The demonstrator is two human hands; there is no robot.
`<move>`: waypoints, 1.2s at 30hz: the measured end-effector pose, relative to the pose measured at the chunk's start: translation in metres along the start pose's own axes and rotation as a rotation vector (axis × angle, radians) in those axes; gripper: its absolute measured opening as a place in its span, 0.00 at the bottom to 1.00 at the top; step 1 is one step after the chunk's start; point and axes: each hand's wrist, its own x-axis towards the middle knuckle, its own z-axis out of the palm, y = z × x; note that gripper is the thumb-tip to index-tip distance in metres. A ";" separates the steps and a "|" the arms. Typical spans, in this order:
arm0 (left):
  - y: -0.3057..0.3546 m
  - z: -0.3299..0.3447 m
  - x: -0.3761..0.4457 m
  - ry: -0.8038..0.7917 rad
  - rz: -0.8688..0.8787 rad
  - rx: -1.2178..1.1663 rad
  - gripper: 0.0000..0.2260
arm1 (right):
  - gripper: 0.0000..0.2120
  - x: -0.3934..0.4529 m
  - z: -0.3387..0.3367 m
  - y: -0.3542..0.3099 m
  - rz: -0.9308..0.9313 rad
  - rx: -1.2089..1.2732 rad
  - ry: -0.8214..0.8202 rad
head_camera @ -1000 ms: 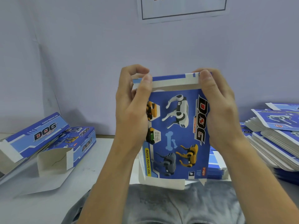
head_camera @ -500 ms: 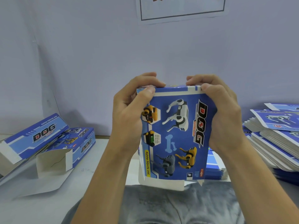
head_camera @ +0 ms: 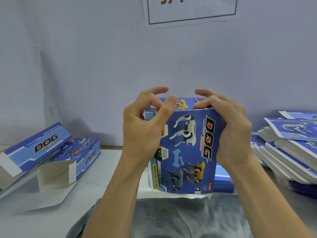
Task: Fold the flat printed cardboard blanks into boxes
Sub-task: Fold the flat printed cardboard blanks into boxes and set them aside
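Up at the top end, the flap's now folded down; left hand (head_camera: pixel 145 127) and right hand (head_camera: pixel 229 127) both grip the box (head_camera: pixel 187 152), so that end's basically closed.

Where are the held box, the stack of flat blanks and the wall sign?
held box (head_camera: pixel 187 152): head view, printed front panel.
stack of flat blanks (head_camera: pixel 289 162): head view, layered edges.
wall sign (head_camera: pixel 190 11): head view, white sheet.

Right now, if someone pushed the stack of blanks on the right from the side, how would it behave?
The stack would probably shear and slide apart rather than move whole: its sheets already lie fanned and offset. Each glossy blank looks thin, so likely light and slippery.
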 end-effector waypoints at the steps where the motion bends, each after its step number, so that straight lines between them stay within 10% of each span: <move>1: 0.000 0.000 0.000 0.003 -0.005 0.009 0.07 | 0.12 0.000 0.000 0.000 -0.007 -0.029 0.013; 8: 0.001 -0.018 0.002 -0.102 0.022 0.108 0.13 | 0.07 0.001 0.009 -0.006 -0.056 -0.060 0.044; 17: -0.020 -0.038 0.017 0.638 -0.186 -0.279 0.08 | 0.09 -0.002 0.032 -0.015 -0.474 -0.616 0.094; 21: -0.040 -0.033 0.010 0.860 -0.373 -0.406 0.10 | 0.18 -0.007 0.039 0.000 -0.003 -0.927 -0.200; 25: -0.061 -0.024 -0.001 0.931 -0.540 -0.414 0.12 | 0.28 -0.007 0.029 0.019 0.440 -1.005 -0.076; 28: -0.072 -0.019 -0.006 0.851 -0.689 -0.492 0.17 | 0.34 -0.003 0.013 0.029 0.547 -1.039 -0.032; 32: -0.074 -0.008 -0.014 0.455 -0.763 -0.540 0.16 | 0.48 -0.003 0.000 0.044 0.677 -0.375 0.064; 36: -0.073 -0.009 -0.018 0.195 -0.888 -0.359 0.17 | 0.29 0.003 -0.024 0.054 0.462 -0.018 0.361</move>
